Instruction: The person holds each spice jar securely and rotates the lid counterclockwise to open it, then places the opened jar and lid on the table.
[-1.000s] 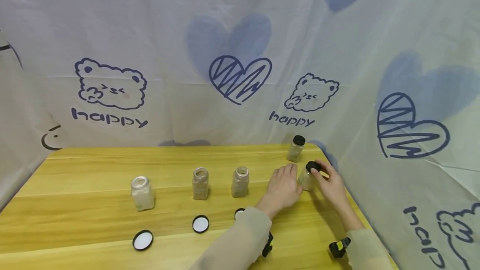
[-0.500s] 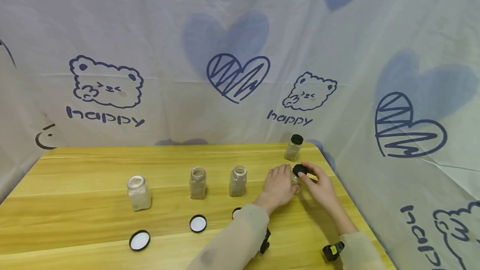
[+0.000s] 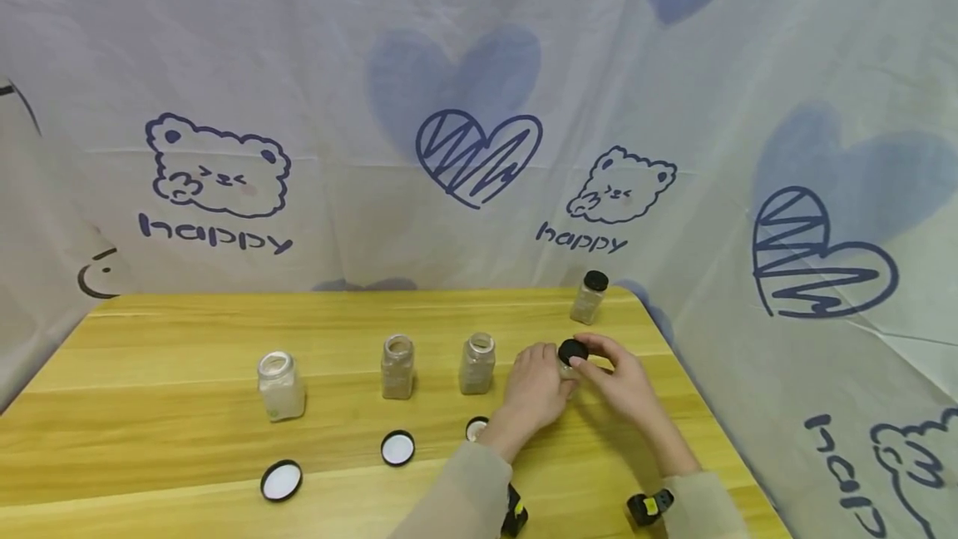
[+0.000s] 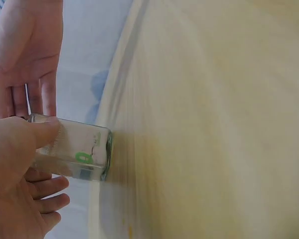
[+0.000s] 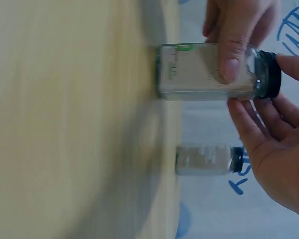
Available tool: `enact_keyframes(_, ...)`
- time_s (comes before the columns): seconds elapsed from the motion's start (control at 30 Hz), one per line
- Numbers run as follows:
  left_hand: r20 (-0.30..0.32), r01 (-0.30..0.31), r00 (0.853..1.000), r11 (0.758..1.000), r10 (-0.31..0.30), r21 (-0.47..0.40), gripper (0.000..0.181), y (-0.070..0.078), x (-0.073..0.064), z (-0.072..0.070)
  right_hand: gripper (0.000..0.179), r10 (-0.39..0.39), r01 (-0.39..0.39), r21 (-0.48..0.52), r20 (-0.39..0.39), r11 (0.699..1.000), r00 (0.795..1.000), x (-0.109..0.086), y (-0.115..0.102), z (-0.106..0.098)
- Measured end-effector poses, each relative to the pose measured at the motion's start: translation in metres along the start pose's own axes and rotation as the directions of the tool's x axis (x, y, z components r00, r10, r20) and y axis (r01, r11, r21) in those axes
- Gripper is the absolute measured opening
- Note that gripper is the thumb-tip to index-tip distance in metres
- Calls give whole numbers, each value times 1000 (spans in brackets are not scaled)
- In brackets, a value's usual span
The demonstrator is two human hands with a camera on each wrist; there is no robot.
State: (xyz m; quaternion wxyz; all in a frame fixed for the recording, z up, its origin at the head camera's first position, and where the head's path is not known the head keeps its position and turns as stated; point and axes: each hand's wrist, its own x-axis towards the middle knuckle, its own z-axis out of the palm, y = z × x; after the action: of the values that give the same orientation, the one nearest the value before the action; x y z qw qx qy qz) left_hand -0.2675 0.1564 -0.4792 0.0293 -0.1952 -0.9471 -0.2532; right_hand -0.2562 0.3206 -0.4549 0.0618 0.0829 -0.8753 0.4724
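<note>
A square clear glass jar with pale contents (image 5: 199, 74) is between my two hands, toward the table's right side. My left hand (image 3: 535, 389) holds its body, the thumb (image 5: 231, 67) lying along one face. My right hand (image 3: 617, 377) pinches the black lid (image 5: 272, 74), which sits on the jar's mouth. The left wrist view shows a green mark on the jar (image 4: 79, 144) near its base; the left hand covers the upper part. Whether the base touches the table I cannot tell. Behind the hands stands another jar with a black lid (image 3: 589, 298).
Three lidless glass jars stand to the left: one far left (image 3: 281, 389), one in the middle (image 3: 397, 368), one nearer my left hand (image 3: 476, 366). Three black-rimmed lids lie white side up before them, including a left one (image 3: 281, 481) and a middle one (image 3: 397, 447).
Both hands have moved left together, bringing the lidded jar nearer to the lidless ones. The right fingers have stayed on its lid. The other jars and loose lids have not moved.
</note>
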Motion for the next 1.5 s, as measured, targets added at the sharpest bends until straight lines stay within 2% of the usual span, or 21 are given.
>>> enact_keyframes(0.13,-36,2,999,999,-4,-52,64,-7,-10,-3,45,2,-2,-15,21,1000,1000,5,-7,5)
enact_keyframes(0.27,-88,5,996,1000,-7,-30,63,-13,-15,-3,44,7,-6,-11,54,1000,999,11,-11,9)
enact_keyframes(0.5,-208,26,978,1000,-25,2,63,-15,-19,0,43,12,-14,18,77,1000,997,18,-15,14)
enact_keyframes(0.63,-237,35,971,999,-39,-22,63,-15,-21,3,42,25,-26,6,73,1000,997,18,-17,17)
enact_keyframes(0.83,-220,28,975,999,-33,-29,62,-16,-21,1,42,5,-3,-37,54,999,999,19,-22,20)
enact_keyframes(1.13,-229,0,973,1000,7,29,56,-18,-19,-1,39,-113,113,-143,7,983,994,23,-28,24)
enact_keyframes(1.3,-225,-1,974,999,11,42,53,-18,-19,-1,36,-152,151,-163,3,975,988,23,-30,22)
enact_keyframes(1.5,-242,-1,970,999,10,39,51,-20,-19,-2,36,-164,166,-158,28,973,986,25,-32,23)
